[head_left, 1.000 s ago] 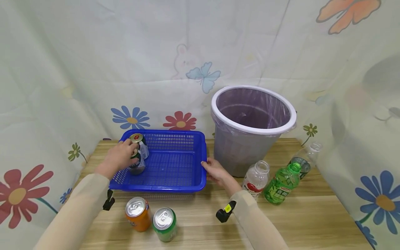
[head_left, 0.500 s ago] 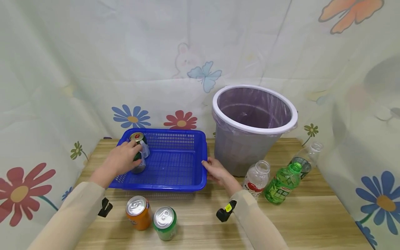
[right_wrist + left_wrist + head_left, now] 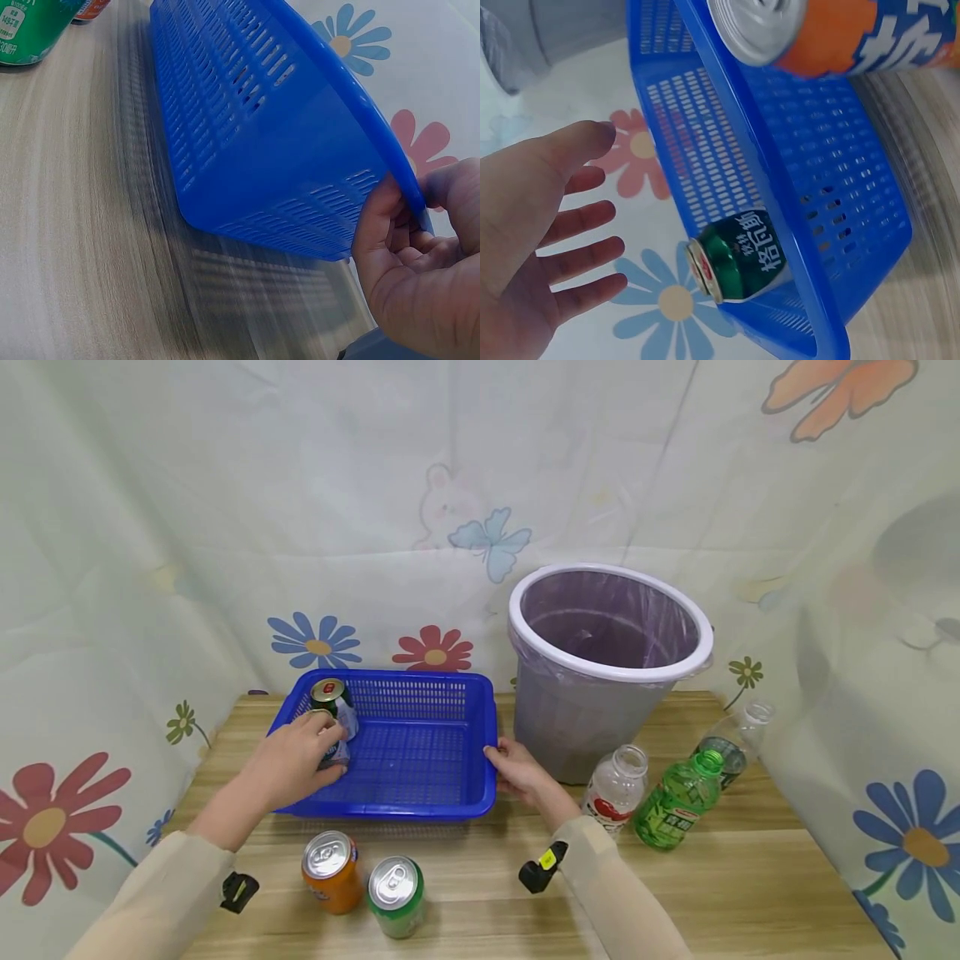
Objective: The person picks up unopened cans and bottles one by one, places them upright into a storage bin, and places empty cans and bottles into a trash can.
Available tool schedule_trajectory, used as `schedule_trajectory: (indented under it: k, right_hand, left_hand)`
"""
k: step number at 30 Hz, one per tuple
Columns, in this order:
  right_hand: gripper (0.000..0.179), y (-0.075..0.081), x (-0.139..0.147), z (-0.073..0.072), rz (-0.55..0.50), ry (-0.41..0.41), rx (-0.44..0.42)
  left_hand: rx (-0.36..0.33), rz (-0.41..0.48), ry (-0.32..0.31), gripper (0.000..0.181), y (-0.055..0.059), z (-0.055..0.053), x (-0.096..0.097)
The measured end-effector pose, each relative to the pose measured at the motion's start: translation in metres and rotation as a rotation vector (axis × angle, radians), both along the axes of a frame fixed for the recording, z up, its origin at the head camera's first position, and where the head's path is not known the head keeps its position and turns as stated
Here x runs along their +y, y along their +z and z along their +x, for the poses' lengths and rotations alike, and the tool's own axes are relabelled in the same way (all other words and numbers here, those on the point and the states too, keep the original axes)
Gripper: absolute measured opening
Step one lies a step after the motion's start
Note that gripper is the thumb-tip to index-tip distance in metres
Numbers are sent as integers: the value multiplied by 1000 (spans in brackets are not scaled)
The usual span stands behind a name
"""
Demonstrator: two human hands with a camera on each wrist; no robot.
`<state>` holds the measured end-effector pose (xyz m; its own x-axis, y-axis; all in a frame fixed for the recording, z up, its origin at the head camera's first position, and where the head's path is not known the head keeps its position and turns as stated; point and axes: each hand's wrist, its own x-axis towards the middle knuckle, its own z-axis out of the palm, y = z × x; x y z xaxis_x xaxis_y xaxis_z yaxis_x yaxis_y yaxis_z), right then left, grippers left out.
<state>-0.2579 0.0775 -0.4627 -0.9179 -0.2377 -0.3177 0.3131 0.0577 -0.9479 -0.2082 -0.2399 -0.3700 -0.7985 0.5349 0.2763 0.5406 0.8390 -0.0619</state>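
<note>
A blue plastic basket (image 3: 405, 768) rests on the wooden table, with two drink cans at its left end. The far can (image 3: 330, 693) is dark green with a gold top and stands upright; the near can (image 3: 339, 755) is mostly hidden by my left hand (image 3: 296, 760). In the left wrist view, this hand's fingers (image 3: 581, 259) are extended and spread, holding nothing, beside a dark green can (image 3: 739, 255) in the basket. My right hand (image 3: 420, 255) grips the basket's right rim between thumb and fingers.
An orange can (image 3: 332, 872) and a green can (image 3: 396, 897) stand in front of the basket. Behind right is a grey bin (image 3: 585, 718) with a liner. A clear bottle (image 3: 615, 789), a green bottle (image 3: 678, 802) and another clear bottle (image 3: 738, 739) stand right of it.
My left hand has loosened from the near can and drawn slightly toward me, its forearm shifting down and left. The right hand keeps its hold on the basket rim.
</note>
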Motion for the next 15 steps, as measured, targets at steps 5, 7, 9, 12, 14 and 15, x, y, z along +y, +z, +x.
schedule_trajectory:
  k: [5, 7, 9, 12, 14, 15]
  right_hand:
    - [32, 0, 0, 0, -3, 4, 2]
    - [33, 0, 0, 0, -5, 3, -1]
    - [32, 0, 0, 0, -6, 1, 2]
    - [32, 0, 0, 0, -9, 0, 0]
    - [32, -1, 0, 0, -10, 0, 0]
    - [32, -1, 0, -1, -10, 0, -1]
  left_hand:
    - [-5, -15, -22, 47, 3, 13, 2]
    - [-12, -20, -28, 50, 4, 18, 3]
    - [-21, -22, -36, 52, 4, 23, 3]
    - [-32, -25, -45, 56, 3, 29, 3]
    - [-42, -30, -43, 59, 2, 33, 3]
    - [-49, -31, -40, 60, 1, 35, 3]
